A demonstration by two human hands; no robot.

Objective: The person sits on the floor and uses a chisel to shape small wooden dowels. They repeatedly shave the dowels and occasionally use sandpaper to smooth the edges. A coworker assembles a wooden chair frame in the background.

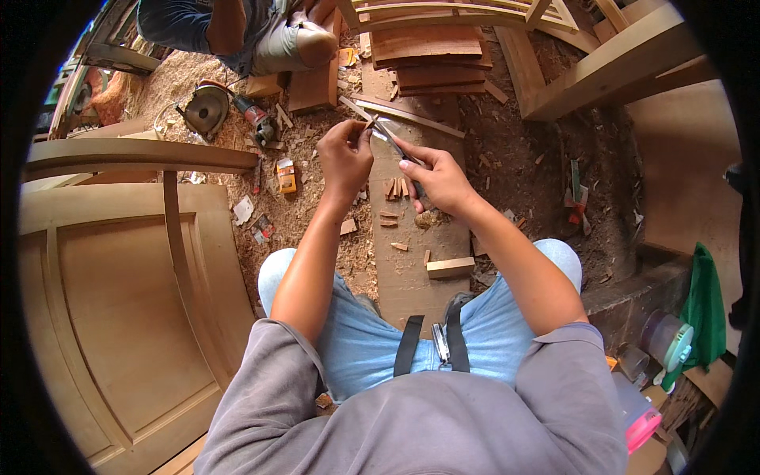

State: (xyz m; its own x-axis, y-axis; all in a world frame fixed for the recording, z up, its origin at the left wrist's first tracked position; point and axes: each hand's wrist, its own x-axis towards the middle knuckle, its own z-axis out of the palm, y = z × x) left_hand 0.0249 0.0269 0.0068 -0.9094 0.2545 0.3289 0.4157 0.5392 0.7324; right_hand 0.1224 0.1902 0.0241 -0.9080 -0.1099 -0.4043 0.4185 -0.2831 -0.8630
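Note:
My left hand (347, 158) is closed in a pinch, raised over the plank, on a small sliver of wood (370, 124) that is mostly hidden by the fingers. My right hand (439, 180) is wrapped round the dark handle of what looks like a knife (388, 136). Its narrow grey blade points up and left, its tip close to the sliver at my left fingertips. Below the hands lies a long wooden plank (408, 297). Several small wood wedges (397, 188) are on it, and a pale wood block (450, 267) sits nearer my knees.
A circular saw (206, 109) and an angle grinder (255, 119) lie on the shavings at the far left. Panelled wood (127, 309) stands at left. Stacked boards (427, 43) and a wooden frame (602, 71) are ahead. Another person (277, 39) sits at the far left.

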